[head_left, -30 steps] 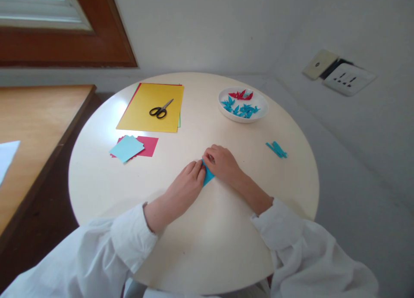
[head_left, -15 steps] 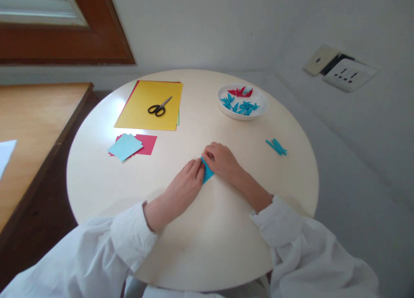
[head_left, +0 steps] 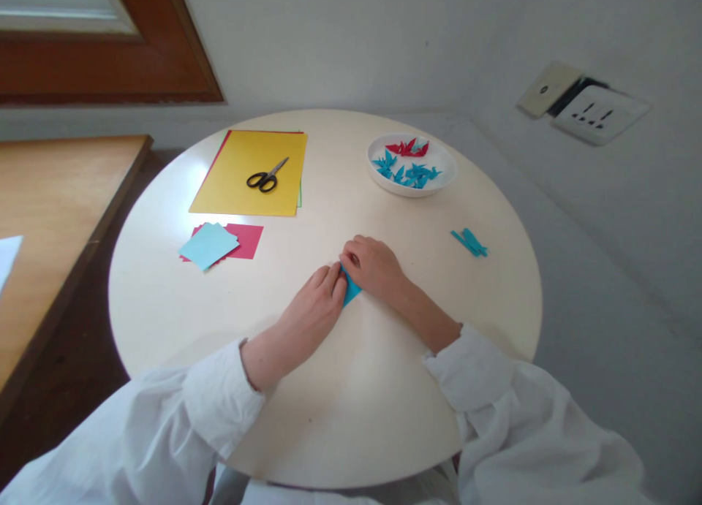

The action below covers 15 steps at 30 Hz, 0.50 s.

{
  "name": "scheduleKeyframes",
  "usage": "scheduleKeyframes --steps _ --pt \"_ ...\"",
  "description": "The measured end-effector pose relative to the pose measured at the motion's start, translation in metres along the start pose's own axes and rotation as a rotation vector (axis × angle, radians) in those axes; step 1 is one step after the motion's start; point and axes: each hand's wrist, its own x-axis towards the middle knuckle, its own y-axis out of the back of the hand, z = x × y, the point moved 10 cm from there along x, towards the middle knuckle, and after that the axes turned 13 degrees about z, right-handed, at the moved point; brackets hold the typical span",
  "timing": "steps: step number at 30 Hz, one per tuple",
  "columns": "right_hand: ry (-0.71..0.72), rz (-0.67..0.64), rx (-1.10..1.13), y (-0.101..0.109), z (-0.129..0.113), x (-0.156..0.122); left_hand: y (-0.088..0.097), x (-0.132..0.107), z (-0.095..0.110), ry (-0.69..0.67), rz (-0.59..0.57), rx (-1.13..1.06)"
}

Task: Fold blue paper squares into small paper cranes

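A small blue folded paper (head_left: pixel 351 291) lies on the white round table (head_left: pixel 351 388), largely covered by my hands. My left hand (head_left: pixel 318 300) presses on its left side with the fingers together. From the right, my right hand (head_left: pixel 374 270) pinches its upper edge between thumb and fingers. The fingertips of both hands nearly meet at the top of the paper, and the fold under them is hidden.
Black-handled scissors (head_left: pixel 267 177) rest on yellow sheets (head_left: pixel 235 191) at the back left. Nearer are light-blue paper squares (head_left: pixel 208 246) over red paper (head_left: pixel 246 242). A white dish (head_left: pixel 412 191) holds blue and red folded cranes (head_left: pixel 420 175). Blue paper strips (head_left: pixel 470 242) lie to the right.
The camera view has shifted slightly, moving the whole scene a little upward. Both hands keep nearly the same hold on the blue paper.
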Motion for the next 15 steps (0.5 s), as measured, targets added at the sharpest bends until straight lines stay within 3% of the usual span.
scheduleKeyframes --steps 15 --pt "0.0 0.028 -0.01 0.0014 -0.0007 0.0002 -0.0025 -0.0001 0.001 0.002 -0.002 0.003"
